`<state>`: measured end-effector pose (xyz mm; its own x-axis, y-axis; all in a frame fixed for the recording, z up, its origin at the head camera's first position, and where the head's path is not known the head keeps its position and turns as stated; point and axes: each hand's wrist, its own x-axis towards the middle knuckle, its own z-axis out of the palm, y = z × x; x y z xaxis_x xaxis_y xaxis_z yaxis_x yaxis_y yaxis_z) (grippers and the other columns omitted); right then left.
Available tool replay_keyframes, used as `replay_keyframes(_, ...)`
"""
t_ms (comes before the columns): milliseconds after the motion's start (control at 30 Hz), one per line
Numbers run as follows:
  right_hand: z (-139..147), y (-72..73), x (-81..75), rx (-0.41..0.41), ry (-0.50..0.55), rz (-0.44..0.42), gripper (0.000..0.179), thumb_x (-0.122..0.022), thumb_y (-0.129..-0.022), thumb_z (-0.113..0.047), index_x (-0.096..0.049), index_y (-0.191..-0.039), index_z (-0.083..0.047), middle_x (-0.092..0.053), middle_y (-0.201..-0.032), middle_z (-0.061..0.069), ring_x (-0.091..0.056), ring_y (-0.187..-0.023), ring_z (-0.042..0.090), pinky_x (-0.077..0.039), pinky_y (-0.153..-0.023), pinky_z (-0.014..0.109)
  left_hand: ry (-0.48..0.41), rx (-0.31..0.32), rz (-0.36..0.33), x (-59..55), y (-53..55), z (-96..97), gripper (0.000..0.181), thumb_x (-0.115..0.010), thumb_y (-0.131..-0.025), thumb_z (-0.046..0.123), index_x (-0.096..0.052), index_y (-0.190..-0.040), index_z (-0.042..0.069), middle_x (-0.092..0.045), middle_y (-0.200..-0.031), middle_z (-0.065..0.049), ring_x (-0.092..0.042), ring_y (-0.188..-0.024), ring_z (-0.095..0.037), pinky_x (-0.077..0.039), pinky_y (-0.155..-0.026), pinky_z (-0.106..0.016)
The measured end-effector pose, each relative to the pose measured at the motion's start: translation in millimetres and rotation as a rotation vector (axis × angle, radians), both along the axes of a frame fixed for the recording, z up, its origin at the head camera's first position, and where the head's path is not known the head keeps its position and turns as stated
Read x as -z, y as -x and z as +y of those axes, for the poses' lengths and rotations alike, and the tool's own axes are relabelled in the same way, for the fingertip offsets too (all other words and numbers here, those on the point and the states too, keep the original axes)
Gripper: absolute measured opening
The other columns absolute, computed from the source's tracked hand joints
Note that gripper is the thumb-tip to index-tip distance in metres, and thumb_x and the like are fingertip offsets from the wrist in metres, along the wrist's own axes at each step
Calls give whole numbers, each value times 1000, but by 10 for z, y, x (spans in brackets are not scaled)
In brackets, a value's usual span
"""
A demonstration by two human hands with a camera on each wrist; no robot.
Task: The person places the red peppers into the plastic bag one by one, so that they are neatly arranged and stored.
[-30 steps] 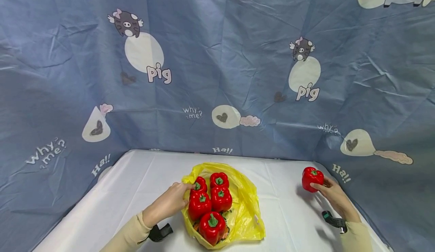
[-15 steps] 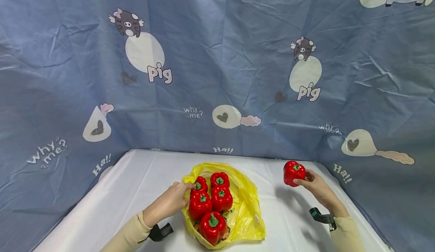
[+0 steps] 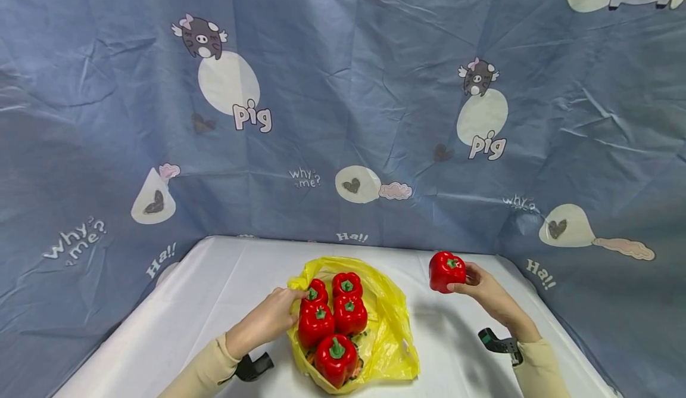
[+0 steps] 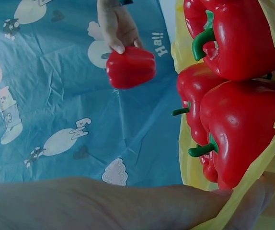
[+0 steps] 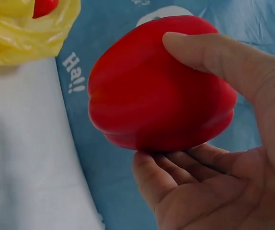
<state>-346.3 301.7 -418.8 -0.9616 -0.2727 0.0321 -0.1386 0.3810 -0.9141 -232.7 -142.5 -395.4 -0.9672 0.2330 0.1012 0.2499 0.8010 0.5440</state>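
Note:
Above the right part of the table, my right hand [image 3: 485, 291] holds a red bell pepper [image 3: 446, 272] with a green stem. The right wrist view shows the thumb on one side of this pepper [image 5: 156, 91] and the fingers on the other. A yellow plastic bag [image 3: 391, 338] lies with its mouth spread, several red bell peppers [image 3: 335, 359] inside it. My left hand [image 3: 270, 317] pinches the bag's left rim, beside the peppers. In the left wrist view the bag's edge [image 4: 245, 191] passes between thumb and fingers, which are partly hidden.
A white cloth covers the table [image 3: 230, 279]. Behind and at both sides hangs a blue curtain [image 3: 332, 118] with cartoon prints. Each wrist wears a black strap, such as the right wrist strap [image 3: 498, 343].
My right hand has carried its bell pepper leftward and slightly up, from the table's right side closer to the bag. The left hand and the bag have stayed in place.

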Motion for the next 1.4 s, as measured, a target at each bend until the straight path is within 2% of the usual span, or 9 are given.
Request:
replay_keyframes(133, -88, -52, -53, -12, -25, -1, 68, -73, -83, -23, -38, -136, 1, -52, -132, 20, -56, -112, 23, -50, -89, 30, 2, -1, -10, 5, 2, 3, 45, -62, -73, -12, -66, -117, -5, -67, -118, -19, -56, -100, -32, -34, -60, -32)
replay_keyframes(367, -214, -120, -122, -52, -30, 21, 66, -74, -82, -22, -40, -135, -1, -53, -132, 20, -57, -114, 26, -51, -89, 33, 24, -8, 2, 4, 4, -4, 43, -65, -74, -10, -66, -117, -4, -67, -118, -18, -57, -104, -36, -39, -71, -39)
replay_keyframes(567, -291, -171, -147, -139, -12, 22, 68, -74, -82, -20, -39, -138, -4, -52, -133, 20, -56, -114, 29, -52, -88, 32, 18, -5, 17, -6, -3, -16, 45, -64, -72, -12, -66, -117, -6, -66, -118, -19, -58, -104, -36, -40, -69, -38)
replay_keyframes(733, -366, -193, -130, -188, -4, 1, 70, -74, -82, -19, -38, -140, -5, -54, -131, 19, -58, -111, 24, -53, -87, 32, 16, -4, 13, -13, 1, -14, 46, -63, -72, -12, -66, -117, -6, -66, -119, -20, -57, -105, -36, -38, -65, -35)
replay_keyframes(900, -435, -204, -106, -279, 23, 6, 70, -73, -83, -13, -35, -141, -4, -50, -134, 21, -58, -114, 22, -53, -88, 32, 24, 1, 30, -11, 0, -17, 47, -64, -71, -12, -66, -117, -5, -66, -119, -19, -57, -107, -38, -39, -70, -38)
replay_keyframes(1133, -519, -243, -93, -349, 20, -25, 71, -73, -82, -11, -34, -140, -4, -52, -133, 20, -56, -116, 26, -53, -89, 36, 18, -2, 20, 2, 4, -9, 47, -64, -72, -12, -66, -118, -6, -66, -119, -19, -57, -103, -34, -37, -63, -35)
replay_keyframes(1300, -583, -274, -99, -411, 17, -44, 71, -74, -81, -10, -34, -140, -4, -53, -131, 20, -57, -115, 25, -54, -88, 37, 26, 2, 24, 8, 3, -8, 46, -64, -72, -12, -66, -118, -6, -66, -119, -18, -58, -107, -37, -41, -72, -39)
replay_keyframes(1400, -627, -284, -85, -466, 20, -42, 71, -74, -81, -8, -35, -140, -4, -53, -131, 19, -59, -113, 24, -54, -88, 35, 23, -2, 13, 0, 6, -7, 46, -65, -73, -11, -65, -119, -6, -66, -119, -19, -57, -106, -36, -40, -68, -37)
